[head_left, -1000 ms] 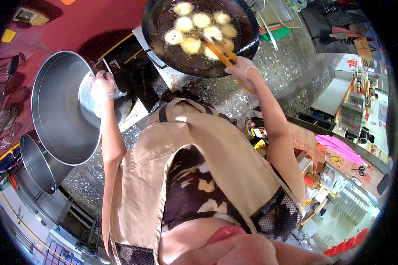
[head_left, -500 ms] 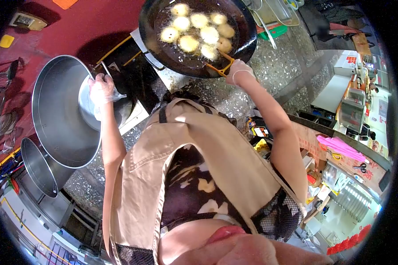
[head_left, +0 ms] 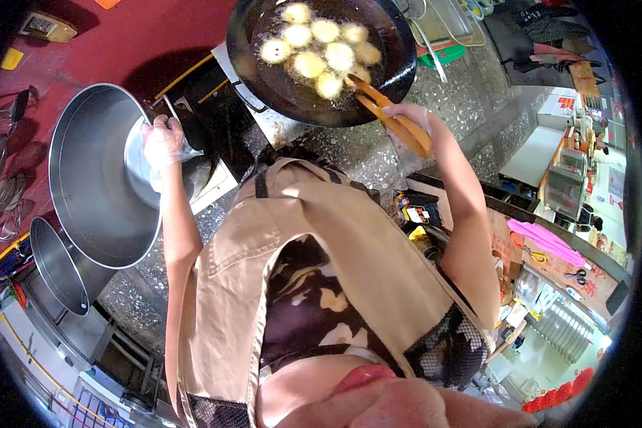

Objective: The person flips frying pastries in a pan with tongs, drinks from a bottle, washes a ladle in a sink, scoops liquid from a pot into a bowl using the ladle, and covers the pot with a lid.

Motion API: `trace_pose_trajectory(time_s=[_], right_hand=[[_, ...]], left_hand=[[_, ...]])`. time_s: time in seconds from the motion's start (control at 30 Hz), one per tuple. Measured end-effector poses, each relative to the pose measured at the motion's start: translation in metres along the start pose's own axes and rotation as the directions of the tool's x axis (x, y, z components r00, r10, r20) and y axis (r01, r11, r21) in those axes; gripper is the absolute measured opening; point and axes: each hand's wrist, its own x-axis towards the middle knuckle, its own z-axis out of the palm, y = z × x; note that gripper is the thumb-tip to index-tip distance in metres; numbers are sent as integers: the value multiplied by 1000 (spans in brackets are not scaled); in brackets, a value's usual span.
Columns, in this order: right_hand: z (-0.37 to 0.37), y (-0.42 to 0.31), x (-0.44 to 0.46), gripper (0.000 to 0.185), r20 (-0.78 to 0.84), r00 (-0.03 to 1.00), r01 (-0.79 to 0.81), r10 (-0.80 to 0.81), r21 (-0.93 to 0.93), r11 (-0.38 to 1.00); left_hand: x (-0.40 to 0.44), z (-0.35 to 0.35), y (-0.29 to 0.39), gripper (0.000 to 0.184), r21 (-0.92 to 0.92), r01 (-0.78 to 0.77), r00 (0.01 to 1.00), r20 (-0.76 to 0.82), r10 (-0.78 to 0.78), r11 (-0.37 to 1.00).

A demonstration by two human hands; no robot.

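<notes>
A dark wok (head_left: 264,89) at the top holds oil with several pale round pieces (head_left: 308,65) frying in it. Gloved, my right hand (head_left: 412,123) is closed round wooden tongs (head_left: 399,128), whose tips reach over the wok's near right part beside the nearest pieces. At the left my left hand (head_left: 164,140), in a clear plastic glove, is closed on the rim of a large metal pot (head_left: 96,185). The pot leans with its mouth toward me. What the fingers wrap round is partly hidden by the glove.
Below the big pot stands a smaller metal pot (head_left: 53,267). Ladles and strainers (head_left: 6,194) hang on the red wall at the left. A green item (head_left: 444,55) and a tray (head_left: 446,21) are right of the wok. A pink cloth (head_left: 548,241) and scissors (head_left: 576,275) lie at the right.
My right hand has moved right and toward me, and the tongs now point up and left over the pieces. My left hand has kept its grip on the pot.
</notes>
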Motion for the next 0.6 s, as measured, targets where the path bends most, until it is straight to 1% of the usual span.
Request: trace_pose_trajectory(time_s=[0.03, 0.1, 0.13, 0.2, 0.23, 0.27, 0.3, 0.33, 0.37, 0.4, 0.43, 0.47, 0.53, 0.57, 0.6], right_hand=[[-4, 1, -1, 40, 0, 1000, 0, 0, 1, 1000], [-7, 1, -6, 39, 22, 1000, 0, 4, -159, 987], [-6, 1, -10, 39, 23, 1000, 0, 3, -158, 987], [0, -2, -22, 41, 1, 993, 113, -117, -287, 951], [4, -8, -24, 41, 2, 993, 116, -120, -286, 951], [10, -14, -26, 46, -104, 966, 142, -238, -554, 820], [16, -19, -25, 53, -170, 911, 112, -375, -775, 622], [24, -21, -22, 53, -170, 910, 116, -379, -772, 625], [32, -21, -17, 63, -296, 846, 8, -443, -824, 566], [40, -23, -13, 74, -405, 758, -111, -511, -852, 512], [47, -30, -9, 86, -397, 772, -177, -497, -884, 432], [52, -33, -1, 86, -397, 769, -173, -501, -884, 435], [62, -36, 20, 84, -406, 692, -208, -596, -904, 374], [67, -41, 25, 81, -402, 721, -256, -565, -911, 322], [69, -43, 37, 81, -401, 718, -252, -568, -911, 325]], left_hand=[[0, 0, 0, 26, 6, -1, 1000, 4, 1, 1000], [0, 0, 1, 26, 12, -3, 1000, 9, 3, 1000], [0, 0, 1, 27, 13, -5, 1000, 1, 5, 1000], [0, 2, 1, 27, 16, -7, 1000, -9, 7, 1000], [0, 3, 1, 27, 14, 0, 1000, -7, 0, 1000], [0, 3, 1, 28, 13, 7, 1000, -6, -6, 1000], [0, 3, 1, 28, 14, 5, 1000, -11, -5, 1000], [0, 2, 1, 28, 17, 11, 1000, -5, -11, 1000], [0, 2, 2, 28, 19, 15, 1000, 1, -15, 1000], [0, 1, 2, 28, 19, 10, 1000, -4, -9, 1000], [-1, -1, 3, 28, 13, 17, 1000, 18, -18, 1000], [-1, -1, 3, 28, 7, 28, 999, 41, -28, 1000], [1, 3, -1, 29, 20, 28, 999, 46, -29, 999], [1, 5, -2, 30, 31, 28, 998, 56, -30, 999], [1, 7, -3, 30, 31, 28, 998, 50, -29, 999]])
